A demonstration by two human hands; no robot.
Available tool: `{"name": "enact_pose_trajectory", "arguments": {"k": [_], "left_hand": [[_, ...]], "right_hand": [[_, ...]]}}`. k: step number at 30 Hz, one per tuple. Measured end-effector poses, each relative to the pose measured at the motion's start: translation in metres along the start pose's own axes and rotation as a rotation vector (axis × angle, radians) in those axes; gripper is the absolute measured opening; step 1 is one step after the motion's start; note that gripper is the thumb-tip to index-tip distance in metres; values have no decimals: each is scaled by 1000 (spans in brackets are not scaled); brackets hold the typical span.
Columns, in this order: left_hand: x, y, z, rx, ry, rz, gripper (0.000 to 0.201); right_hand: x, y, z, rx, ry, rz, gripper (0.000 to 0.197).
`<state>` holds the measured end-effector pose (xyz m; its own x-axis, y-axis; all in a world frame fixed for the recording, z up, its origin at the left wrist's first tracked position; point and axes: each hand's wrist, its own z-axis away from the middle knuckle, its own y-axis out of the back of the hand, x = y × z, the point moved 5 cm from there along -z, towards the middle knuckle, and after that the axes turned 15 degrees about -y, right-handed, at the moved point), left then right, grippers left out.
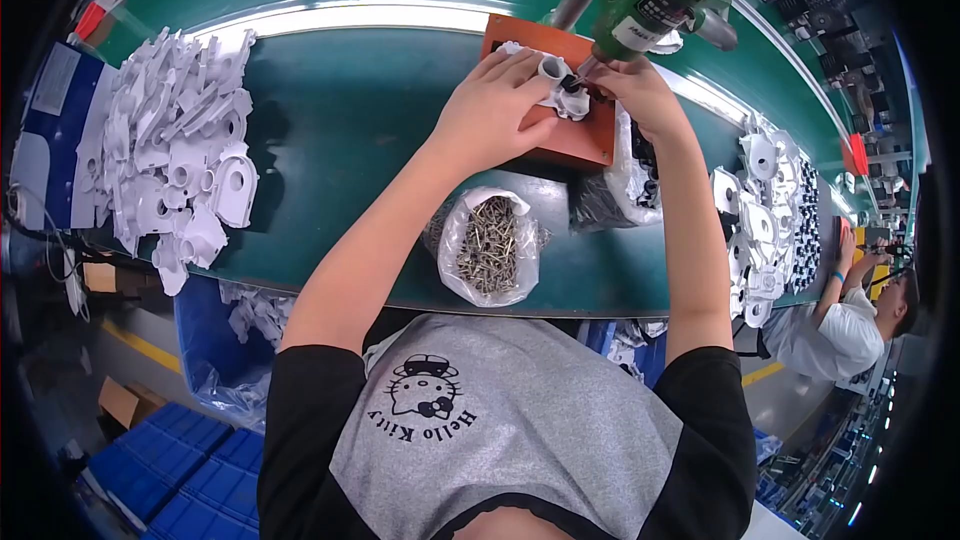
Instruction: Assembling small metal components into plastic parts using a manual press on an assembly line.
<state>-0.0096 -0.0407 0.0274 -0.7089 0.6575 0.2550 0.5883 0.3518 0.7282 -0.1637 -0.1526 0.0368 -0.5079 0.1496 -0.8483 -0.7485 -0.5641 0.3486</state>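
A white moulded plastic part [573, 103] with a round tube opening sits on an orange fixture block [563, 137]. My left hand [492, 108] lies over its left side, fingers bent on it and thumb spread toward the block's near edge, holding it. A small black piece [571, 83] shows on the part beside the tube. My right hand [640, 92] is closed in a pinch at the part's right side, close to the tip under the green machine head [640, 5]. What its fingertips hold is too small to make out.
An open plastic bag of screws [487, 248] stands at the bench's near edge. White plastic parts [180, 150] are heaped at left, and more white parts [762, 210] lie at right beside small black pieces [806, 225]. A bag of black parts [632, 180] is under my right forearm. Another person [835, 325] works far right.
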Motion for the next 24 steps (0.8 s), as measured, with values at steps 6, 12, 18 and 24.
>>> {"name": "enact_pose_trajectory", "arguments": {"k": [6, 12, 18, 24], "left_hand": [[-2, 3, 5, -15, -1, -12, 28], [1, 4, 3, 3, -3, -8, 28], [1, -1, 6, 3, 11, -4, 29], [2, -5, -1, 1, -4, -3, 28]], "right_hand": [[2, -12, 1, 7, 74, 17, 22], [4, -8, 1, -9, 51, 27, 21], [5, -7, 4, 9, 9, 39, 21], [14, 1, -7, 26, 38, 26, 19]]}}
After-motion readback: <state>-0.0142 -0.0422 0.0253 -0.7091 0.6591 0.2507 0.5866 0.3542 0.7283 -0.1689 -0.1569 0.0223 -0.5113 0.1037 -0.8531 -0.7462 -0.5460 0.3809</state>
